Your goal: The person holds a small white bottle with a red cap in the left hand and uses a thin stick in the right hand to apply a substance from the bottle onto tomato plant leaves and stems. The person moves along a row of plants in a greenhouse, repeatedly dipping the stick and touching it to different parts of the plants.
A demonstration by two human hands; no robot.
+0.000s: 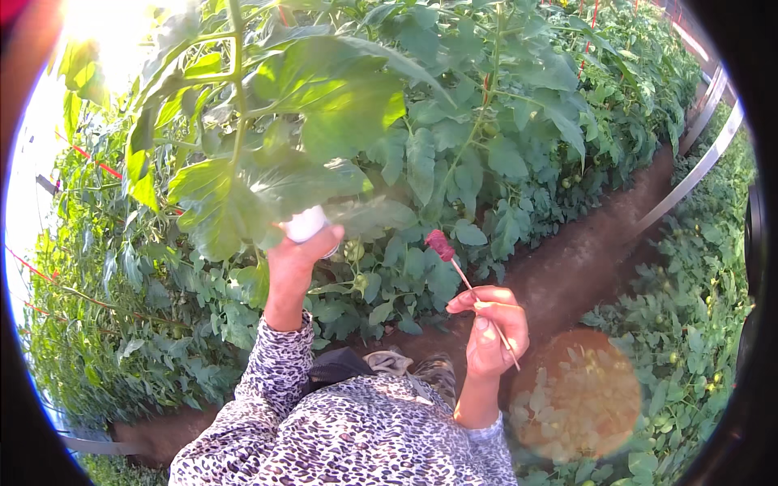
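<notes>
My left hand (298,255) is closed around a small white container (306,225), partly covered by a broad leaf above it. What the container holds cannot be seen. Between the thumb and fingers of my right hand (495,331) is a thin stick (465,276). Its upper end carries a dark pink, fuzzy or coated tip (439,245), held apart from the leaves. Tomato plants (419,164) stand in front of both hands, and a green tomato (354,249) hangs just right of the container.
A bare soil path (571,243) runs between the plant rows. Lower plants with small fruits (674,364) grow on the right. Pale curved hoops (699,173) rise at the right, and red strings (97,161) cross the foliage at left. Strong sun glare fills the upper left.
</notes>
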